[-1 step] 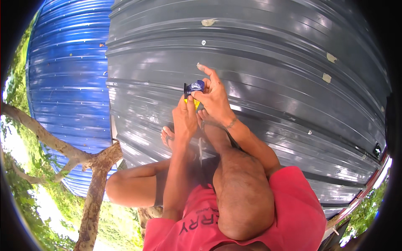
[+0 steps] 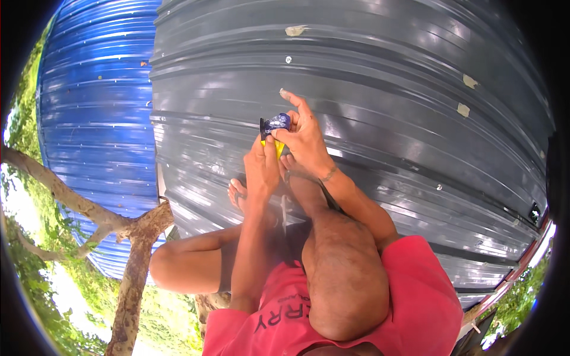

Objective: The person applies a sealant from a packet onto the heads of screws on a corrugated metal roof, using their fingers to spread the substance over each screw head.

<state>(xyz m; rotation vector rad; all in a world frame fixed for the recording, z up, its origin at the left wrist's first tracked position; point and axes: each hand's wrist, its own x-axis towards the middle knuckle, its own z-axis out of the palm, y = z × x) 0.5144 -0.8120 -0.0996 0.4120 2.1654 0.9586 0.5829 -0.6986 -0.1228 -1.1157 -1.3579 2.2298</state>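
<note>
Between my two hands is a small dark blue and yellow thing (image 2: 278, 121), with a black strip along its left edge. It looks like a packet, but its exact kind cannot be made out. My left hand (image 2: 261, 169) pinches its lower, yellow part, fingertips close together. From the right, my right hand (image 2: 304, 137) grips it between the thumb and bent fingers, while one finger points up and away. The fingers hide part of the yellow side. Both hands are held above my feet, over a dark grey ribbed metal roof (image 2: 380, 89).
I sit on the roof with my knees bent, a bare foot (image 2: 237, 194) below the hands. A blue ribbed roof (image 2: 98, 107) lies at the left. Thick tree branches (image 2: 139, 255) with leaves rise at the lower left. Screw heads (image 2: 289, 60) and pale patches (image 2: 470, 81) dot the grey sheet.
</note>
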